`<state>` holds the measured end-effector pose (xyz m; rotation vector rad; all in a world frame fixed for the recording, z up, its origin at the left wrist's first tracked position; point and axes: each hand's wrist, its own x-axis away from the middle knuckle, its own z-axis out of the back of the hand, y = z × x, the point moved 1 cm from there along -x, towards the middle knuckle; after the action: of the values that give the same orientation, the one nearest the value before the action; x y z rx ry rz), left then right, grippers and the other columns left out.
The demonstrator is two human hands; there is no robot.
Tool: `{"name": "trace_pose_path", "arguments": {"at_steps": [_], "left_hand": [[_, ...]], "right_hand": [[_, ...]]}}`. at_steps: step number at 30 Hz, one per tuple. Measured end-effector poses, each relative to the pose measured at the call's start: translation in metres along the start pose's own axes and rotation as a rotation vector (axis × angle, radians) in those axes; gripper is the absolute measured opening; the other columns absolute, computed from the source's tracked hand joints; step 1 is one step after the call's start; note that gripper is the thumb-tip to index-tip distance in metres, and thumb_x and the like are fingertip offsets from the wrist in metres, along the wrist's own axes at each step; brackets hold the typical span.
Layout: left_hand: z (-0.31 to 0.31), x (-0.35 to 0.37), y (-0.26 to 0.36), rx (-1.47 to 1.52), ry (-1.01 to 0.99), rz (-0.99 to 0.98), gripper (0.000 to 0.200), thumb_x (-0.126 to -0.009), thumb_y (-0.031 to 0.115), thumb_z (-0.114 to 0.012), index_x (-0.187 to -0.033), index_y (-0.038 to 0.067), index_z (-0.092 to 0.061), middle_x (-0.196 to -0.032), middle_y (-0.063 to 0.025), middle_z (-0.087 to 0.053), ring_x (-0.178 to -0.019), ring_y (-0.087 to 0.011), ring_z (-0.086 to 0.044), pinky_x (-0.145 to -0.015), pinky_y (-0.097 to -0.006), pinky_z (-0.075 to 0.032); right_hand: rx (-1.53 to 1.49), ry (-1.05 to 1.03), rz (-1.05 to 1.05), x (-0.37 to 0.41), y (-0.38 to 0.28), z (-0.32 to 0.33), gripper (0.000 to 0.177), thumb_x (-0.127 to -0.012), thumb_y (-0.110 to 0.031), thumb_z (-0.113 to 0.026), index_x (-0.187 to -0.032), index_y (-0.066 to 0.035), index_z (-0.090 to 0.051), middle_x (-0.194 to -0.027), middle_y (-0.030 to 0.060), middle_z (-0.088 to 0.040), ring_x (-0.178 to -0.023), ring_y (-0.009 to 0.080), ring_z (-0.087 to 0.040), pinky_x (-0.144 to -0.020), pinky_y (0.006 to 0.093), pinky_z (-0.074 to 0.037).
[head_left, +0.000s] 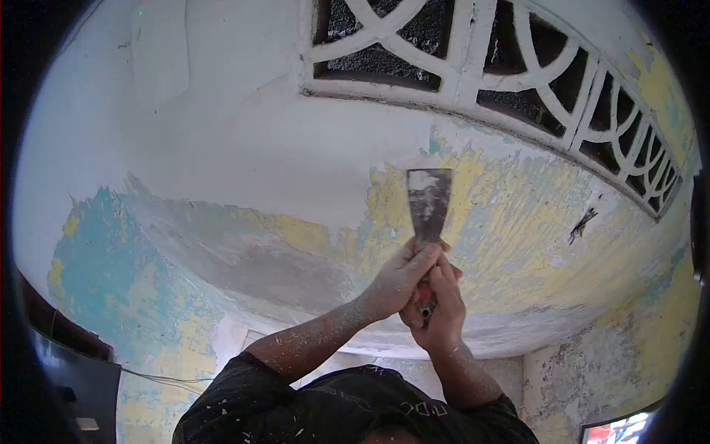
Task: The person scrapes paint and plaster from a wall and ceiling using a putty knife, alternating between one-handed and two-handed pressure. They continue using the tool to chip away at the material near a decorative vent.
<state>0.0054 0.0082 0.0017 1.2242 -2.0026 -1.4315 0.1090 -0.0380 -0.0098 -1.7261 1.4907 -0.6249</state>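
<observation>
A paint scraper (pixel 429 207) with a wide metal blade stands upright in front of the wall, white residue on its blade. Both of my hands are closed around its handle, where a bit of red shows. My left hand (pixel 399 280) grips close below the blade, with the thumb along the tool. My right hand (pixel 444 307) wraps the handle from the right, against the left hand. The blade's edge overlaps a yellow scraped patch (pixel 488 200) of wall. Pale flakes and dust cover both forearms and the dark shirt (pixel 340 407).
A white lattice vent (pixel 462 74) runs across the upper wall. Smooth white paint (pixel 244 140) borders the patch on the left, with bare turquoise (pixel 111 251) and grey areas below. A dark hole (pixel 583 226) marks the wall. A lit screen (pixel 621 429) and black cabinet (pixel 78 385) stand low.
</observation>
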Motion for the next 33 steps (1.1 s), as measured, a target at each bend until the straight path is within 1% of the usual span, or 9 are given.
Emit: {"name": "trace_pose_path", "arguments": {"at_steps": [6, 8, 12, 14, 17, 21, 26, 30, 33], "left_hand": [[-0.005, -0.009, -0.010, -0.307, -0.006, -0.178, 0.042, -0.103, 0.042, -0.040, -0.120, 0.004, -0.046, -0.091, -0.0092, -0.062, -0.086, -0.0152, -0.064, -0.072, -0.0261, -0.052], [-0.002, -0.008, 0.021, -0.411, 0.043, 0.079, 0.041, -0.102, 0.041, -0.041, -0.114, 0.003, -0.049, -0.090, -0.0063, -0.059, -0.080, -0.0135, -0.061, -0.072, -0.0259, -0.050], [-0.005, -0.004, 0.009, -0.428, 0.081, 0.045, 0.042, -0.102, 0.043, -0.042, -0.112, 0.003, -0.051, -0.092, -0.0062, -0.059, -0.076, -0.0115, -0.058, -0.070, -0.0272, -0.049], [-0.005, -0.003, -0.011, -0.394, 0.079, -0.118, 0.043, -0.102, 0.044, -0.041, -0.112, 0.003, -0.051, -0.093, -0.0058, -0.058, -0.078, -0.0095, -0.056, -0.069, -0.0264, -0.048], [-0.002, -0.007, -0.016, -0.492, 0.071, -0.209, 0.041, -0.102, 0.043, -0.041, -0.110, 0.004, -0.051, -0.093, -0.0050, -0.057, -0.083, -0.0086, -0.054, -0.070, -0.0250, -0.047], [-0.001, -0.016, 0.011, -0.472, 0.081, -0.080, 0.040, -0.103, 0.042, -0.040, -0.109, 0.003, -0.050, -0.098, -0.0058, -0.056, -0.087, -0.0109, -0.054, -0.075, -0.0269, -0.047], [-0.005, -0.012, -0.033, -0.354, 0.072, -0.276, 0.040, -0.103, 0.042, -0.039, -0.108, 0.005, -0.051, -0.093, -0.0053, -0.058, -0.084, -0.0098, -0.056, -0.071, -0.0256, -0.048], [0.003, -0.020, 0.006, -0.415, 0.105, -0.067, 0.041, -0.103, 0.043, -0.040, -0.106, 0.004, -0.052, -0.092, -0.0056, -0.059, -0.082, -0.0105, -0.056, -0.072, -0.0268, -0.049], [0.008, -0.023, -0.014, -0.401, 0.091, -0.188, 0.041, -0.102, 0.044, -0.040, -0.104, 0.005, -0.052, -0.088, -0.0043, -0.059, -0.077, -0.0101, -0.057, -0.067, -0.0262, -0.049]], "right_hand": [[-0.053, -0.039, 0.140, 0.008, -0.005, -0.002, 0.032, -0.102, -0.031, -0.037, -0.128, -0.013, -0.043, -0.064, 0.0010, -0.050, -0.037, 0.0084, -0.036, -0.034, 0.0241, -0.029], [-0.106, 0.013, 0.117, -0.006, -0.003, -0.007, 0.044, -0.103, -0.029, -0.041, -0.141, -0.009, -0.037, -0.065, -0.0001, -0.048, -0.040, 0.0066, -0.038, -0.035, 0.0238, -0.028], [-0.083, -0.038, 0.128, -0.001, -0.002, -0.001, 0.043, -0.103, -0.029, -0.041, -0.141, -0.009, -0.037, -0.065, -0.0006, -0.048, -0.040, 0.0063, -0.037, -0.034, 0.0235, -0.028], [-0.038, -0.007, 0.095, 0.012, -0.007, -0.005, 0.027, -0.103, -0.030, -0.037, -0.122, -0.012, -0.045, -0.064, -0.0019, -0.048, -0.037, 0.0063, -0.035, -0.034, 0.0227, -0.027], [0.153, 0.081, 0.113, 0.006, -0.011, -0.006, 0.037, -0.103, -0.028, -0.040, -0.135, -0.009, -0.041, -0.065, -0.0016, -0.048, -0.038, 0.0060, -0.035, -0.034, 0.0228, -0.028], [-0.016, -0.120, 0.144, -0.017, -0.011, 0.004, 0.038, -0.103, -0.029, -0.040, -0.136, -0.010, -0.041, -0.065, -0.0020, -0.048, -0.039, 0.0053, -0.036, -0.034, 0.0221, -0.028], [0.060, -0.075, 0.118, 0.012, -0.012, 0.007, 0.030, -0.102, -0.032, -0.041, -0.124, -0.013, -0.045, -0.064, -0.0012, -0.048, -0.037, 0.0075, -0.036, -0.034, 0.0225, -0.027], [0.014, -0.042, 0.132, -0.018, -0.010, 0.000, 0.031, -0.102, -0.032, -0.039, -0.125, -0.012, -0.044, -0.065, -0.0011, -0.049, -0.037, 0.0074, -0.037, -0.034, 0.0225, -0.028], [0.018, -0.077, 0.100, -0.013, -0.010, 0.006, 0.032, -0.102, -0.034, -0.040, -0.124, -0.011, -0.045, -0.065, -0.0015, -0.050, -0.037, 0.0069, -0.036, -0.034, 0.0221, -0.028]]}}
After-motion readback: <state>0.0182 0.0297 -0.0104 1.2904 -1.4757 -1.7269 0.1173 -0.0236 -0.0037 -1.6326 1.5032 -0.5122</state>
